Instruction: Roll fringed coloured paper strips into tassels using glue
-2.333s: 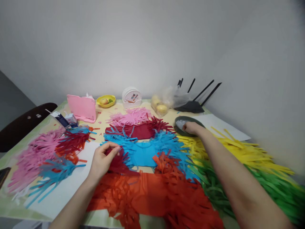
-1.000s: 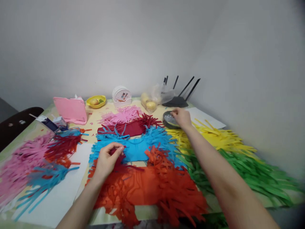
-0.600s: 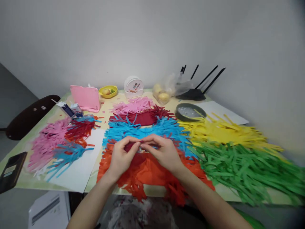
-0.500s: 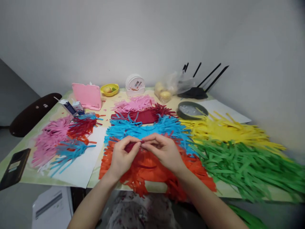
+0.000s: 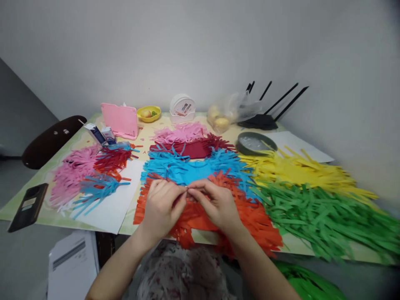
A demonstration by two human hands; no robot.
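Note:
My left hand and my right hand meet over the orange fringed paper at the table's near edge. Both hands are closed in a pinch, fingertips touching each other around a small dark red paper piece that is mostly hidden by the fingers. Behind them lie a blue fringed sheet, a dark red one and a pink one.
Yellow strips and green strips fill the right side. A dark round dish sits behind them. Mixed fringe piles lie on the left by white paper, a phone, a pink stand and cartons.
My right hand left the dark dish and came back to meet my left hand at the dark red piece. Both hands then drew nearer to me, over the orange paper.

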